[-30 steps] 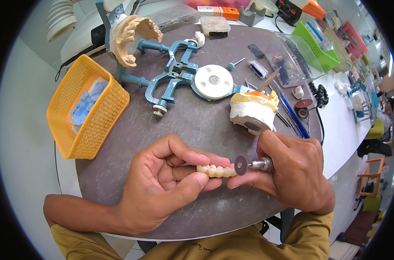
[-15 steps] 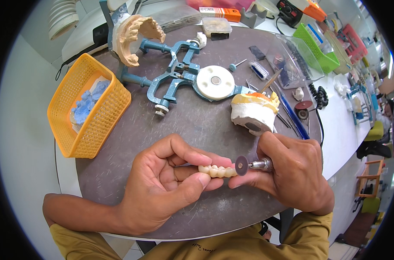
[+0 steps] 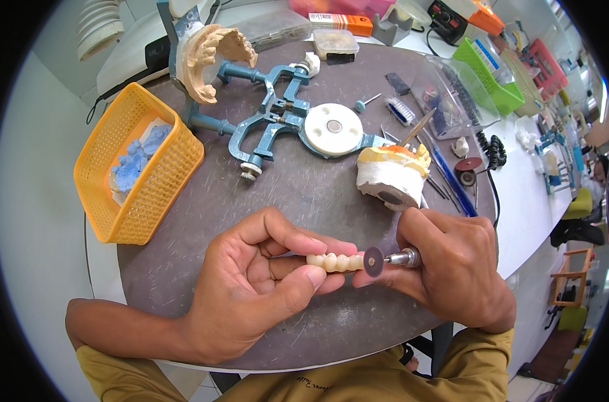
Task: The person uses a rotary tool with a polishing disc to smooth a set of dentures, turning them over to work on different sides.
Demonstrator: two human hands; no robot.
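Note:
Pinched between the thumb and fingers of my left hand [image 3: 257,288] is a cream-coloured dental bridge [image 3: 334,262], a row of several joined tooth crowns. My right hand [image 3: 451,268] is wrapped round a rotary handpiece [image 3: 405,258] with a metal nose. On its tip sits a thin dark purple-grey cutting disc [image 3: 373,262], at the right end of the bridge; whether they touch I cannot tell. Beyond my right hand stands a white plaster dental model [image 3: 389,181] with a yellow and orange top.
A blue-green articulator [image 3: 271,120] lies across the brown tabletop [image 3: 251,194], bearing a tan jaw cast [image 3: 207,60]. At left stands a yellow basket [image 3: 154,177] with blue impression material [image 3: 135,157]. A brush [image 3: 401,109], a clear box [image 3: 451,94] and a green basket [image 3: 495,84] are at far right.
The bridge has turned slightly between my left fingers and lies a little straighter. The handpiece and disc have barely shifted.

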